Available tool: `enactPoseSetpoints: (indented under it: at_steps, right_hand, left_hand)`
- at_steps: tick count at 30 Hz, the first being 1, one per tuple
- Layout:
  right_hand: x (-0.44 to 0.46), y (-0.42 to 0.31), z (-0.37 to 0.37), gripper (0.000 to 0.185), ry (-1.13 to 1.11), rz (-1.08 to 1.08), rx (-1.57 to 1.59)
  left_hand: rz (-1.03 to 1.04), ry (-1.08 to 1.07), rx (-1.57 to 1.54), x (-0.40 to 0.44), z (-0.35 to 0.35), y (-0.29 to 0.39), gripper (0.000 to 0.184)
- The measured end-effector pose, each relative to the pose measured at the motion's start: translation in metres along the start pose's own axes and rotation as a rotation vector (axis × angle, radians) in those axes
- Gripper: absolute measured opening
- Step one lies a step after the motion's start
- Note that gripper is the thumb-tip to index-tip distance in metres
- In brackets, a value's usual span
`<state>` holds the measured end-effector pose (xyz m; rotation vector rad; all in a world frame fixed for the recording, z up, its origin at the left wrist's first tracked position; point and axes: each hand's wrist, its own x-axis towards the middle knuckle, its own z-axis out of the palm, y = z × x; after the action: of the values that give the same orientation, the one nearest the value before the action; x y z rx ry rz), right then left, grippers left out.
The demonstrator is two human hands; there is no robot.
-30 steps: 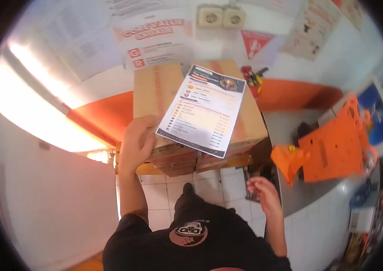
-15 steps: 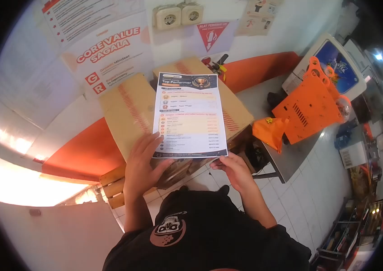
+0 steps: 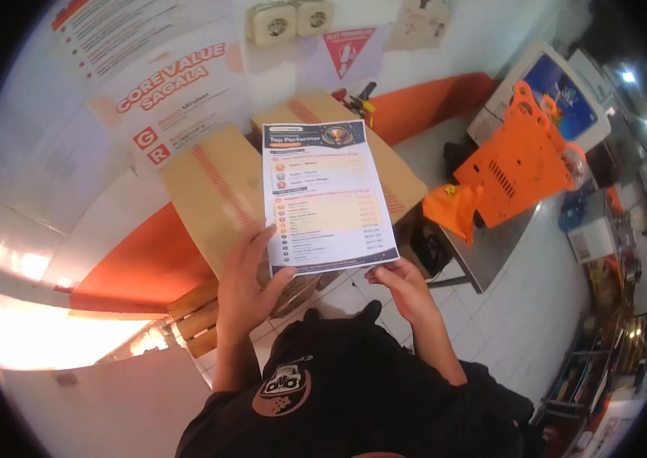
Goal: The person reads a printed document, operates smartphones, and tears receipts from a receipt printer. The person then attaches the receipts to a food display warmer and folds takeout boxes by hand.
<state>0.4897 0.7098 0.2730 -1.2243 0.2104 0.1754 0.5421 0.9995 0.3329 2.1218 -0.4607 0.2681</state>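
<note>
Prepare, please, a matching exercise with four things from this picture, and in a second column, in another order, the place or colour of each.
Things:
1. printed sheet
2. left hand
3. right hand
4. power sockets

Place or colour:
A. at the sheet's lower right corner
B. up on the wall
C. at the sheet's lower left corner
D. mostly white, with a dark top band

Right pairs: 1-D, 2-C, 3-A, 4-B.

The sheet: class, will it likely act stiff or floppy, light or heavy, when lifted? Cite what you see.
The sheet is probably light: the left hand and right hand hold it only near its lower corners. It may be fairly stiff, as it looks flat, though the boxes behind it might support it. Looking thin, it could bend if pushed edge-on.
</note>
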Motion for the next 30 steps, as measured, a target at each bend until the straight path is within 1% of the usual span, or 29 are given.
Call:
enactPoseSetpoints:
  at_steps: [3,5,6,8,10,12,13,15,16,18,19,21,24,25,28,30]
  right_hand:
    - [-0.007,0.001,0.002,0.037,-0.217,0.056,-0.154]
    - [-0.010,0.020,0.004,0.040,-0.373,0.116,-0.250]
    - [-0.013,0.030,0.005,0.042,-0.415,0.120,-0.296]
    - [-0.019,0.042,0.013,0.042,-0.824,-0.157,-0.426]
    - [-0.026,0.049,0.003,0.041,-0.839,0.027,-0.439]
    - [-0.025,0.047,-0.002,0.040,-0.806,0.128,-0.359]
    - [-0.025,0.046,-0.004,0.040,-0.829,0.190,-0.315]
    - [-0.032,0.044,-0.010,0.041,-0.760,0.108,-0.416]
    - [-0.032,0.043,-0.011,0.042,-0.736,0.074,-0.468]
    - [-0.030,0.054,-0.021,0.043,-0.667,0.005,-0.291]
    - [-0.026,0.061,-0.023,0.044,-0.637,-0.024,-0.193]
    - [-0.031,0.041,-0.023,0.046,-0.503,0.017,-0.120]
    - [-0.031,0.019,-0.016,0.048,-0.327,0.036,-0.029]
    - [-0.026,0.013,-0.014,0.049,-0.271,0.033,-0.004]
    - [-0.007,0.014,-0.013,0.046,-0.219,0.000,0.025]
    - [-0.003,0.015,-0.010,0.037,-0.170,0.002,0.076]
  left_hand:
    - [-0.016,0.001,-0.065,0.001,0.001,-0.006,0.062]
    - [-0.005,-0.001,-0.070,-0.005,0.000,-0.018,0.068]
    - [0.034,-0.022,-0.080,-0.007,0.000,-0.027,0.072]
    - [0.043,-0.016,-0.144,-0.004,0.003,-0.037,0.073]
    - [0.119,-0.078,-0.244,0.003,-0.005,-0.026,0.070]
    - [-0.029,-0.141,-0.354,0.017,-0.014,-0.028,0.069]
    - [-0.065,-0.172,-0.335,0.030,-0.017,-0.023,0.069]
    - [-0.157,-0.170,-0.288,0.045,-0.025,-0.016,0.070]
    - [-0.109,-0.203,-0.192,0.058,-0.027,-0.026,0.071]
    - [-0.039,-0.251,0.004,0.082,-0.031,-0.047,0.074]
    - [-0.042,-0.292,0.107,0.090,-0.037,-0.054,0.074]
    - [-0.034,-0.373,0.285,0.117,-0.029,-0.042,0.074]
    - [-0.007,-0.454,0.616,0.149,-0.029,-0.005,0.074]
    - [-0.008,-0.461,0.618,0.159,-0.026,-0.009,0.072]
    - [-0.050,-0.478,0.607,0.189,-0.015,-0.021,0.069]
    - [-0.117,-0.477,0.575,0.203,-0.006,-0.013,0.067]
